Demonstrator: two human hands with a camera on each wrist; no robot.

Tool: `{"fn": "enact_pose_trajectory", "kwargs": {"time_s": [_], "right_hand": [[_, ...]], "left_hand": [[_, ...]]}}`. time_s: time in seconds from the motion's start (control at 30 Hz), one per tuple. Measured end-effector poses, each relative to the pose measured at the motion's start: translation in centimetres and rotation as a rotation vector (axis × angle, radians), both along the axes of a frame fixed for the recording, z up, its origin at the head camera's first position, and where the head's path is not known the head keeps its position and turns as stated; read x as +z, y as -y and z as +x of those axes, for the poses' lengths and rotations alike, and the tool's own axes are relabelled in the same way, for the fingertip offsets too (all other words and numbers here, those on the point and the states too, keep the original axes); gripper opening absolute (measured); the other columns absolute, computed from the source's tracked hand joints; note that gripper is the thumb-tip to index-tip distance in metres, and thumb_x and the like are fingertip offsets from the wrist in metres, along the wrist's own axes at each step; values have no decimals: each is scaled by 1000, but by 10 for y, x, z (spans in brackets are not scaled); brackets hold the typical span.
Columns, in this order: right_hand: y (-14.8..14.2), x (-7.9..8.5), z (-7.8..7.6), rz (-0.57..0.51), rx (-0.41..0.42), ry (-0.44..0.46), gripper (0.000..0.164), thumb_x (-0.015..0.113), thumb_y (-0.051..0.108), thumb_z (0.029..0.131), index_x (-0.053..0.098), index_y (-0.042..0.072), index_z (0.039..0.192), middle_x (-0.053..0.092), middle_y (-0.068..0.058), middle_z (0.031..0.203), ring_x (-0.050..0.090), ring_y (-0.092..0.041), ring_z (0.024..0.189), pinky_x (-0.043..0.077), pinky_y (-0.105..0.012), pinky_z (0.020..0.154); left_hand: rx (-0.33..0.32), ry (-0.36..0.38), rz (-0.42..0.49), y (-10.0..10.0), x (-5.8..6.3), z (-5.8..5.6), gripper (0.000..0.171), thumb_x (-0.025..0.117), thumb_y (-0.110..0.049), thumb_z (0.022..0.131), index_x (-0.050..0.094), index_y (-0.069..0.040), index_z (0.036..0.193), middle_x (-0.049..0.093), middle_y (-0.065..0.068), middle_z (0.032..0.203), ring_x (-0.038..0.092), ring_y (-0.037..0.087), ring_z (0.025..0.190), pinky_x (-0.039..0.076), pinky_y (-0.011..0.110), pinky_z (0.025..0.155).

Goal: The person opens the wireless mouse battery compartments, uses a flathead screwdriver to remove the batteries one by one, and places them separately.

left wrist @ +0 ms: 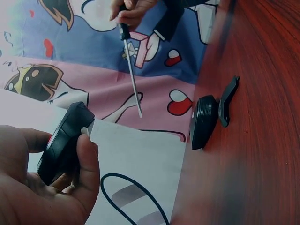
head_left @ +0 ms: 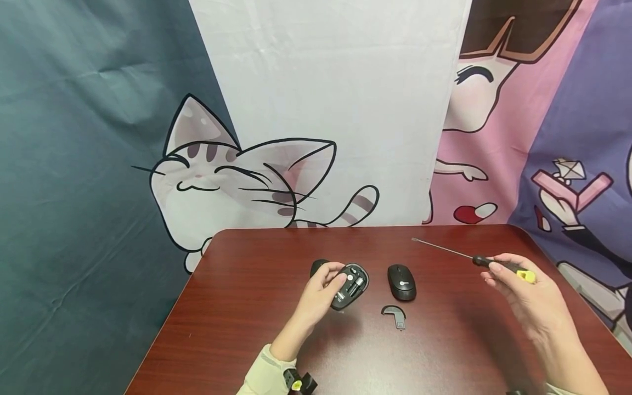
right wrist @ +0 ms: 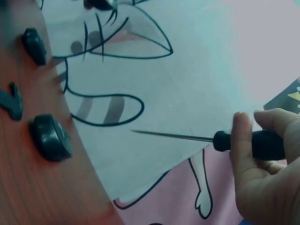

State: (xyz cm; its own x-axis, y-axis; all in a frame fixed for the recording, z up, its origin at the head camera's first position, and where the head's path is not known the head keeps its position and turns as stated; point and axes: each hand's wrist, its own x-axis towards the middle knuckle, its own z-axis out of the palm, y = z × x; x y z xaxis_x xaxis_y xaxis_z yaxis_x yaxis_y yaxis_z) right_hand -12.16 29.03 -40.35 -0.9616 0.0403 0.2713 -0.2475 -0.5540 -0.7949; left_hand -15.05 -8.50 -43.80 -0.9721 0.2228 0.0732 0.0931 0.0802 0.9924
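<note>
My left hand (head_left: 321, 291) grips a black computer mouse (head_left: 351, 286) above the table, its underside turned up with the battery compartment uncovered. The thumb lies along its edge in the left wrist view. Off to the right, my right hand (head_left: 533, 296) holds a screwdriver (head_left: 481, 261) by its black and yellow handle, the thin metal shaft pointing left and away from the mouse. A second black mouse (head_left: 402, 282) sits upright on the table between the hands. In front of it lies a dark curved battery cover (head_left: 395, 315) with a tab.
Another black object (right wrist: 35, 46), mouse-like in shape, rests on the table behind my left hand, mostly hidden in the head view. The reddish-brown table (head_left: 222, 340) ends at a printed cloth backdrop (head_left: 336, 99).
</note>
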Motion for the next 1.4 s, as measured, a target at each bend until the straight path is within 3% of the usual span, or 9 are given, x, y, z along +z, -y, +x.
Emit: {"fn": "enact_pose_trajectory", "kwargs": {"time_s": [0.13,0.3,0.43,0.57,0.7,0.83,1.03,1.23,1.4], "right_hand": [[5,5,4,-13,-39,-34,33,42,-23,86,59,-6,108,66,-13,99,70,-25,80,57,-32,75],[10,12,8,-134,-76,-147,30,37,-23,88,54,-13,111,66,-22,99,69,-29,77,60,-34,69],[11,18,13,-196,-70,-217,28,33,-20,90,51,-17,112,64,-26,101,67,-32,82,60,-36,73],[14,24,15,-228,-52,-286,30,29,-20,91,49,-18,113,62,-30,104,65,-36,91,57,-40,81],[16,28,16,-329,32,-363,33,23,-22,91,45,-22,115,58,-37,107,61,-43,99,51,-49,90],[16,32,18,-363,46,-399,33,24,-22,91,43,-22,117,56,-40,109,59,-46,100,48,-53,92],[18,34,23,-375,58,-441,31,27,-20,91,40,-22,119,53,-43,110,58,-49,100,50,-53,90],[23,40,26,-360,84,-480,30,27,-19,91,38,-22,119,52,-44,109,58,-51,97,51,-52,89],[29,46,29,-360,74,-498,30,25,-22,90,38,-23,116,53,-45,105,58,-51,96,51,-53,89]], "left_hand": [[5,-2,-10,0,1,0,36,58,-38,91,55,-18,120,66,7,107,64,16,82,59,44,54],[13,13,-21,0,5,2,30,59,-33,92,59,-20,119,67,4,108,64,14,77,58,45,51],[11,4,-14,-2,21,10,28,59,-27,92,61,-16,117,67,6,107,64,14,73,58,38,48],[1,9,16,-4,33,15,28,61,-26,91,62,-15,117,67,7,106,65,15,73,59,39,50],[-22,36,61,-6,22,6,29,62,-26,90,63,-17,118,67,8,105,66,18,71,59,47,53],[-45,47,80,-8,11,-3,33,62,-33,89,62,-19,119,65,10,105,67,21,70,58,52,56],[-66,14,49,-11,15,-4,35,65,-32,88,59,-21,121,61,10,109,66,22,76,59,48,58],[-68,12,110,-11,21,-5,34,66,-22,87,54,-13,118,61,14,107,66,24,78,59,48,62],[-61,0,124,-12,25,-7,34,67,-25,87,59,-18,119,61,13,108,68,25,79,60,46,68]]}}
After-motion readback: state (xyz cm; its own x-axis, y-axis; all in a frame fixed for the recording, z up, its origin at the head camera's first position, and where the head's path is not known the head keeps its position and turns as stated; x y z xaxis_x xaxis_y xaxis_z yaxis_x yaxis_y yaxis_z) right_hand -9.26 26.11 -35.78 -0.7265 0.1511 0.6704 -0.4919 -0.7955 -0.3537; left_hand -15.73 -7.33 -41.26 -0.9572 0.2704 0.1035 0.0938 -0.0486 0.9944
